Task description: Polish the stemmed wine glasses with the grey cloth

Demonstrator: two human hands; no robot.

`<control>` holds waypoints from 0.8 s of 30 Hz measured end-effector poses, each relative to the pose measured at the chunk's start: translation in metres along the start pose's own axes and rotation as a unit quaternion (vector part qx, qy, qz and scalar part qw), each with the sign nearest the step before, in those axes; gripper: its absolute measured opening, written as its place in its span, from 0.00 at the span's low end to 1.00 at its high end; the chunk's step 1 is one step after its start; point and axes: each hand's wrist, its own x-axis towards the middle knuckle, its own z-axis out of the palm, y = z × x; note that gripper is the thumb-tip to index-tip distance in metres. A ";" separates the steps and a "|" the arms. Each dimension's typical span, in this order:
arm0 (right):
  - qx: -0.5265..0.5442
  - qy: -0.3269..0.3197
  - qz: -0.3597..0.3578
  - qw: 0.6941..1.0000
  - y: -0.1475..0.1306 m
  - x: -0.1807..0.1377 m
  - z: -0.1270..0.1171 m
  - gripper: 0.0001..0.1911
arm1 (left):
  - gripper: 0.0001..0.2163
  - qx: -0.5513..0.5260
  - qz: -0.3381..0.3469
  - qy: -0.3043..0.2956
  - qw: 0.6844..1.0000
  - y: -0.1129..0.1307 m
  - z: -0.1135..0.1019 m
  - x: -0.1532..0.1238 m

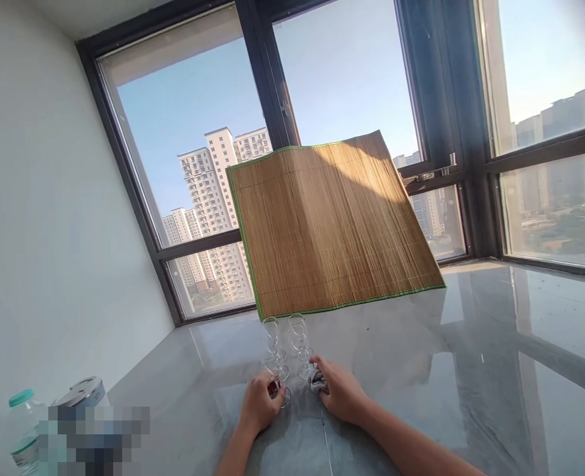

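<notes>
Clear stemmed glasses stand in two short rows on the grey glossy surface, a left row (pixel 271 328) and a right row (pixel 297 330). At the near end of the left row, my left hand (pixel 260 404) is closed around a small glass (pixel 285 396); something dark red shows between the fingers, too small to name. My right hand (pixel 342 391) is beside the right row, its fingers curled on a crumpled grey-white thing (pixel 316 380) that looks like a cloth. Its index finger points toward the glasses. The palms of both hands are hidden.
A woven bamboo mat (pixel 332 225) with green edging leans against the windows behind the glasses. A plastic bottle with a green cap (pixel 21 397) and a lidded container (pixel 81 392) stand at the lower left, partly blurred. A white wall (pixel 49 198) rises on the left.
</notes>
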 end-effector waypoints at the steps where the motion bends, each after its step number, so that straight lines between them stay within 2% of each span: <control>1: 0.001 -0.001 -0.007 1.000 0.000 0.000 0.002 0.32 | 0.09 0.001 -0.001 0.001 1.000 0.001 0.000 0.000; 4: 0.013 -0.007 -0.012 1.000 -0.002 0.001 0.003 0.30 | 0.10 0.010 -0.004 0.001 1.000 0.004 -0.003 -0.002; 8: 0.025 -0.029 -0.006 0.999 0.004 0.007 -0.018 0.26 | 0.13 0.006 0.018 -0.012 1.000 0.001 -0.005 -0.009; 11: 0.018 0.003 0.067 0.998 0.018 0.014 -0.040 0.22 | 0.13 -0.035 0.016 -0.004 0.999 0.006 0.002 -0.009; 14: 0.017 0.065 0.147 0.987 0.036 0.019 -0.053 0.22 | 0.15 -0.084 0.049 0.012 0.995 0.035 0.016 0.003; 17: 0.044 0.146 0.188 0.970 0.053 0.019 -0.055 0.21 | 0.16 -0.144 0.109 -0.002 0.983 0.083 0.039 0.024; 19: 0.064 0.196 0.211 0.956 0.063 0.020 -0.054 0.21 | 0.16 -0.176 0.124 -0.013 0.977 0.110 0.056 0.039; 21: 0.118 0.222 0.230 0.940 0.070 0.021 -0.056 0.22 | 0.17 -0.202 0.105 -0.012 0.974 0.127 0.072 0.051; 24: 0.229 0.217 0.240 0.918 0.074 0.025 -0.060 0.26 | 0.17 -0.225 0.051 0.000 0.973 0.134 0.086 0.061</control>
